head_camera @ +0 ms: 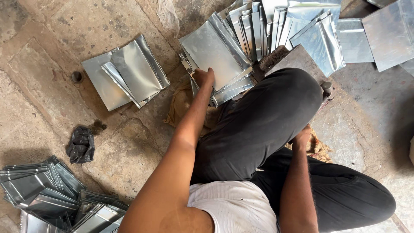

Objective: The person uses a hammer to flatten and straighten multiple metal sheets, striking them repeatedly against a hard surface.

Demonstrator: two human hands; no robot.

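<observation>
Head view, looking straight down on a person seated on a stone floor (56, 90) in dark trousers and a white shirt. Left hand (203, 77) is stretched forward, fingers curled down onto the near edge of a folded metal sheet (213, 51) that tops a small stack (228, 88); the grip looks partly closed on that edge, though the fingertips are hidden beneath it. Right hand (302, 137) lies low beside the raised knee, touching a scrap of brown sacking (318, 146); its fingers are tucked behind the leg, so how far open it is cannot be told. Behind the stack, more folded sheets stand on edge in a tight row (258, 26), and flat ones (388, 34) spread to the upper right. Another pair of sheets (125, 75) lies well apart to the left, with bare floor between it and the stack. A further pile (51, 194) crowds the lower left corner, a crumpled black bag (80, 146) just above it. A small round dark object (76, 77) sits near the left pair. Most open floor lies left of the outstretched arm.
</observation>
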